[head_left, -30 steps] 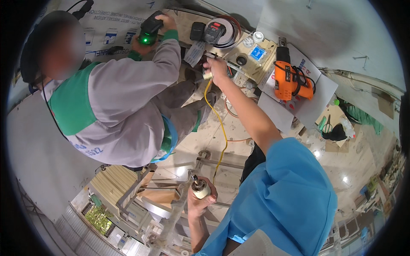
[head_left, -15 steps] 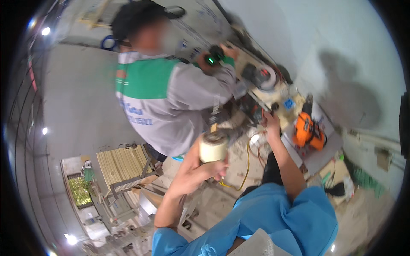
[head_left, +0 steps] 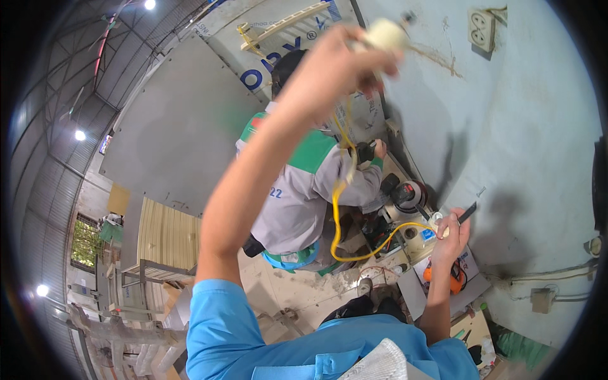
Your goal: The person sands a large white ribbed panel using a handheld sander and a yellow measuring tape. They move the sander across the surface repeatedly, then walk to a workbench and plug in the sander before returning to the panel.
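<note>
High against the pale wall (head_left: 525, 114), the left hand (head_left: 335, 69) clenches a cream tape roll (head_left: 385, 35); a yellow cord (head_left: 339, 209) hangs down to the right hand (head_left: 451, 231), pinching a dark tool (head_left: 467, 213). Marking seems barely begun.

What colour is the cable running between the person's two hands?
Yellow. The cable hangs from the raised left hand to the right hand, clearest in the head view.

workshop: metal roof (head_left: 57, 126), orange drill (head_left: 453, 275)
</note>
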Demonstrator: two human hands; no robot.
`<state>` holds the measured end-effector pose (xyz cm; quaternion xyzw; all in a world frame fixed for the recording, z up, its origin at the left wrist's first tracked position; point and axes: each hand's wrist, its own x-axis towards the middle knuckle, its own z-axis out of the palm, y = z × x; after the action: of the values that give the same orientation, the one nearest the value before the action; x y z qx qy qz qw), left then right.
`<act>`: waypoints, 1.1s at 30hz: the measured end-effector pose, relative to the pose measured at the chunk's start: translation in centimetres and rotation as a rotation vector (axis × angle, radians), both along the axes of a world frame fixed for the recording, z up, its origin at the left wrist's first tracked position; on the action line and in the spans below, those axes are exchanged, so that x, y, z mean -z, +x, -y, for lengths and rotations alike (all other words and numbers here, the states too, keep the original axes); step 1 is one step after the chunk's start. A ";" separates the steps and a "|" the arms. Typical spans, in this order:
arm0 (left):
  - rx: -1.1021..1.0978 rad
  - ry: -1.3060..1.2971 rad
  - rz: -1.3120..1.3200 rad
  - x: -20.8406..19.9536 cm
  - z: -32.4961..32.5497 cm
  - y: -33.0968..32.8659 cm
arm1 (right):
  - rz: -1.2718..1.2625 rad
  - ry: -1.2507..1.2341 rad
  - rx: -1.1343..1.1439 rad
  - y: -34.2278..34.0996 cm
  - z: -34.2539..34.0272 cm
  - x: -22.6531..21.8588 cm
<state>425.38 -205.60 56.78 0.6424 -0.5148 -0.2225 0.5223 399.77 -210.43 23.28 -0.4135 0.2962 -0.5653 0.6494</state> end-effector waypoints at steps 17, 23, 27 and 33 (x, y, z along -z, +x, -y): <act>-0.556 -0.145 0.850 -15.2 13.0 25.1 | 0.084 -0.191 0.323 0.3 -3.4 -12.3; -0.671 0.186 1.055 -12.4 21.3 30.0 | -0.271 -0.951 0.639 -3.3 1.6 -14.4; -0.750 0.201 1.130 -11.1 25.2 32.9 | -0.400 -1.043 0.771 -4.5 5.5 -15.5; -0.797 0.210 1.188 -11.0 26.8 35.7 | -0.454 -1.067 0.735 -3.2 8.3 -16.1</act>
<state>461.08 -232.36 67.79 0.8405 -0.4143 0.3234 0.1314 396.60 -218.70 39.36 -0.6577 0.2271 -0.7168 0.0447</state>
